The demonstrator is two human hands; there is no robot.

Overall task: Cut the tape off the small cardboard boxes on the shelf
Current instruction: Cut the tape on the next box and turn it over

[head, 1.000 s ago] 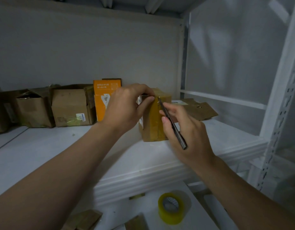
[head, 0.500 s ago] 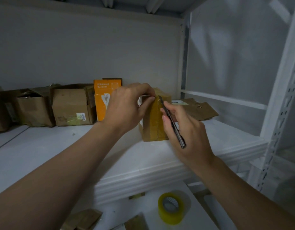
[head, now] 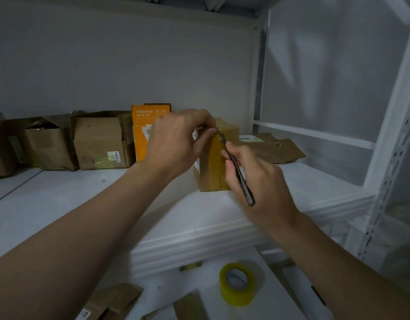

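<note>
Dark metal knife [head: 239, 174] gripped like a pen in my right hand [head: 257, 181], tip at the top near edge of the small box [head: 211, 174]; my left hand [head: 176, 142] pinches that same edge, thumb just beside the blade. I judge the cut goes best shallow, drawn down the brown tape [head: 213, 158] toward me, with the thumb moved clear first. The box stands upright near the front of the shelf [head: 84, 204], long axis vertical, taped face toward me. The knife slants from its tip, far and left, to its butt, near and right.
</note>
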